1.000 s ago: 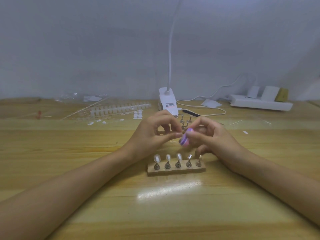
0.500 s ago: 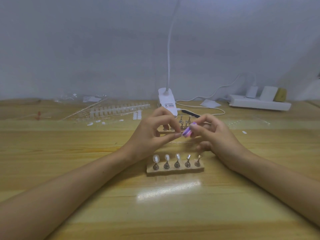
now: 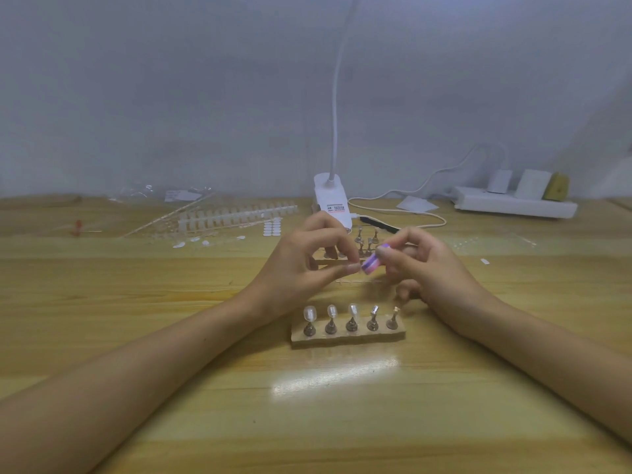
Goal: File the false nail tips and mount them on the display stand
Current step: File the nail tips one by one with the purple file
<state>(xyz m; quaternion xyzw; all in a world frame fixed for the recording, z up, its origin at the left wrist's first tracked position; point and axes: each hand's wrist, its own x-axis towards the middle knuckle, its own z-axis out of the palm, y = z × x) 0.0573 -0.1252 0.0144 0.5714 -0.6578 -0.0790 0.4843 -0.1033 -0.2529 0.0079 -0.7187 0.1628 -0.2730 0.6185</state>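
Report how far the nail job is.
Done: three clear tips sit on the left pegs of the front display stand. In hand: the right hand holds the purple file against a tip, barely visible, pinched by the left hand. Left: that stand's two right pegs and the rear stand look bare.

Nearest, a pale wooden display stand [image 3: 349, 335] lying crosswise, five metal pegs [image 3: 352, 325] upright in one row, clear nail tips [image 3: 331, 311] seated on the left three, the right two too small to judge. Behind and above, a small purple-and-pink file block [image 3: 371, 264] pinched tilted in the fingertips of the right hand [image 3: 434, 268], its end just beside the pressed thumb and forefinger of the left hand [image 3: 307, 268]. Farther back, partly hidden, a second stand [image 3: 367, 242] with more pegs.
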